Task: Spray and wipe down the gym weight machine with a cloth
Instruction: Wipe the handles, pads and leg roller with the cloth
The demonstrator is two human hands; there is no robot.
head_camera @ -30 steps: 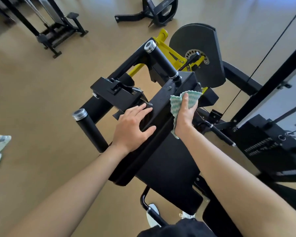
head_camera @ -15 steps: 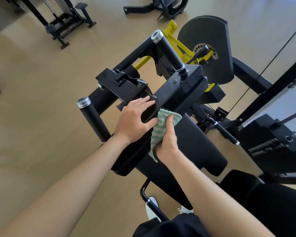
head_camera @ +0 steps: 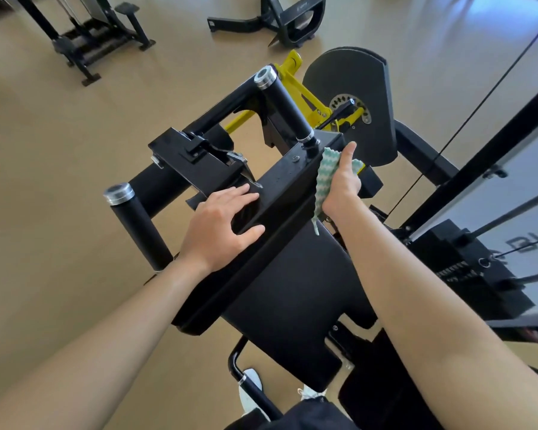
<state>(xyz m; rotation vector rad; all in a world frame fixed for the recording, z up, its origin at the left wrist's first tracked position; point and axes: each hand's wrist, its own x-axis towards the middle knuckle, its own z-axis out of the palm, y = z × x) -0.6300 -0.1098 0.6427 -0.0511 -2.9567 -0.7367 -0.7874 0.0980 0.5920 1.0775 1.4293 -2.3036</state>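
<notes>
A black weight machine fills the middle of the view, with a long black padded bar (head_camera: 289,187) above a wide black seat pad (head_camera: 295,287). My left hand (head_camera: 221,228) rests flat on the bar's left side, fingers straight. My right hand (head_camera: 343,181) presses a green-and-white patterned cloth (head_camera: 325,169) against the bar's right end, thumb pointing up; one corner of the cloth hangs down. Water droplets show on the bar's top. No spray bottle is in view.
Two black roller handles with silver caps (head_camera: 266,76) (head_camera: 118,193) stick up around the bar. A yellow arm (head_camera: 295,85) and a black round cam cover (head_camera: 354,97) sit behind. A weight stack (head_camera: 466,268) and cables stand right. Other machines (head_camera: 84,35) stand on the tan floor.
My right hand slid the cloth down the bar toward my left hand, then back up to the bar's right end. My left hand stayed flat on the bar.
</notes>
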